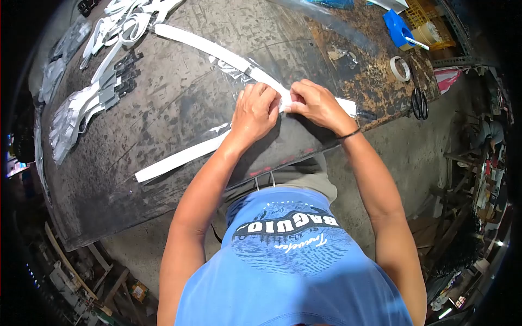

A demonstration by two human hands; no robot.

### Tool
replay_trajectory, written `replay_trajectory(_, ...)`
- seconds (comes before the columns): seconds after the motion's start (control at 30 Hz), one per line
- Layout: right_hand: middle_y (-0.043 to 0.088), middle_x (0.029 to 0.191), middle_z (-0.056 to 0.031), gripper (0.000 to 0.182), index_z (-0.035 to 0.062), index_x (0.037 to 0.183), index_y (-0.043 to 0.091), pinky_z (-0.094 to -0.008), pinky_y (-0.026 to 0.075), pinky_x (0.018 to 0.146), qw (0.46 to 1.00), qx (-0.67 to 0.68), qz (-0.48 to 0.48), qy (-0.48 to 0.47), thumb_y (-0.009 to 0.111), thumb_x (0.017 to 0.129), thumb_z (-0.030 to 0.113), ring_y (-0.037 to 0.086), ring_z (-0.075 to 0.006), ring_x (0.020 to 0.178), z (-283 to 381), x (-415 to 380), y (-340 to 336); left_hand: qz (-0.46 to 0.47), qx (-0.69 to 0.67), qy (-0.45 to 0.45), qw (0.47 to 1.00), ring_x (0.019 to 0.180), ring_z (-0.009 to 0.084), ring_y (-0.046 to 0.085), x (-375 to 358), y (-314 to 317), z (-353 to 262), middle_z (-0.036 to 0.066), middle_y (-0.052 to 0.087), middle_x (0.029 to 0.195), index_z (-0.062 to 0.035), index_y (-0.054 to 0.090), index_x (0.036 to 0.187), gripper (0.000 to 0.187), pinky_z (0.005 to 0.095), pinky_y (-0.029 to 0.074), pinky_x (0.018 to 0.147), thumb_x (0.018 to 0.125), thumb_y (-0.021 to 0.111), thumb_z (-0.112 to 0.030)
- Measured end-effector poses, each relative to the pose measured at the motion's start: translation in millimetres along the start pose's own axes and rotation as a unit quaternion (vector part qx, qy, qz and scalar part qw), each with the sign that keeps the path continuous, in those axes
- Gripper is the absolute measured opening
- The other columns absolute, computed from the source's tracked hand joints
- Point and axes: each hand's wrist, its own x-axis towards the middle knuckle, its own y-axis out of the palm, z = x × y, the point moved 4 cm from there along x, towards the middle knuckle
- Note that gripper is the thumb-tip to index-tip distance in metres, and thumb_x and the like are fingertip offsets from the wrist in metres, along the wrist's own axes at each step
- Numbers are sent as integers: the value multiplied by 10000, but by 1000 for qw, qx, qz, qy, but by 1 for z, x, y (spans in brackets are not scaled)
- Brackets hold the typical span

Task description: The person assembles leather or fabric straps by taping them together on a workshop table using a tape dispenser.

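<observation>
A long white strap (201, 44) runs from the back left of the dark worktop down to my hands. My left hand (255, 111) is closed, its fingertips pinching white material near the strap's lower end. Close beside it, my right hand (318, 106) is closed too, thumb and fingers pinching the same spot. What exactly lies between the fingertips is partly hidden. A white band end (346, 106) shows past my right hand, near a small black piece (366, 114). Another white strip (182, 158), with clear plastic about it, lies left of my left forearm.
Bundled white straps with black buckles (128, 73) lie at the left, below a heap of loose straps (130, 27). At the right are a tape roll (400, 69), black-handled scissors (419, 103) at the edge and a blue tape dispenser (398, 30). Another person (492, 133) is far right.
</observation>
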Motion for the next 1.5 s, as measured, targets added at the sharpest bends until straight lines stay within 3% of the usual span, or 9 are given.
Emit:
replay_trajectory(0.17,552,822,-98,329,50,898,537,-415,466,653,995,-42,-88,-18,791,763,211,578,-331,759,6,-12,6,12,5,-1,1000,846,285,538,4,-3,2,62,566,895,-94,612,879,141,402,422,746,761,681,-60)
replay_trajectory(0.27,576,857,-89,231,72,894,604,-415,476,680,991,-11,-136,11,771,775,178,583,-316,796,4,-20,3,64,18,-15,998,1042,327,550,21,-11,9,100,609,1092,-83,645,978,221,442,443,866,784,721,-156)
replay_trajectory(0.37,588,900,-72,150,102,906,672,-420,466,747,983,4,-182,26,749,787,150,568,-304,893,4,-26,3,87,91,68,990,1279,362,444,40,-17,15,112,543,1331,-102,647,1074,373,514,369,1011,776,761,-295)
replay_trajectory(0.43,594,943,-58,176,119,953,694,-409,444,793,978,-46,-205,-6,748,787,138,550,-294,935,7,-28,6,246,107,38,963,1421,375,286,49,-10,20,116,439,1467,-119,636,1121,506,579,259,1092,731,794,-401)
replay_trajectory(0.67,601,987,-53,229,108,1019,713,-391,417,847,974,-89,-208,-23,743,792,100,532,-270,970,17,-28,15,301,94,27,948,1422,365,289,58,-4,19,108,491,1357,-97,593,955,464,695,189,1079,669,854,-351)
replay_trajectory(1.17,579,990,-46,168,127,975,677,-430,408,853,982,-96,-157,-29,712,829,201,532,-271,1001,9,-2,13,240,73,72,965,1412,333,312,51,-11,10,85,504,1306,-107,561,950,416,718,136,1112,691,847,-263)
replay_trajectory(1.27,580,949,-72,147,82,935,673,-421,412,835,985,-107,-125,-42,689,845,197,539,-285,973,11,6,9,235,77,81,966,1412,330,316,50,-10,11,78,507,1302,-112,561,951,412,718,135,1113,695,843,-268)
replay_trajectory(1.33,597,996,-75,165,117,957,681,-467,408,870,994,-104,-14,36,657,861,250,550,-297,1015,3,14,12,234,78,83,966,1413,327,315,49,-10,11,74,510,1298,-115,558,952,412,716,132,1116,695,842,-267)
replay_trajectory(1.5,624,1016,-110,231,110,989,705,-482,412,900,992,-54,58,101,594,887,285,567,-324,1054,-5,19,8,247,89,89,961,1412,329,315,47,-8,16,82,500,1318,-107,582,1024,460,726,155,1104,687,840,-282)
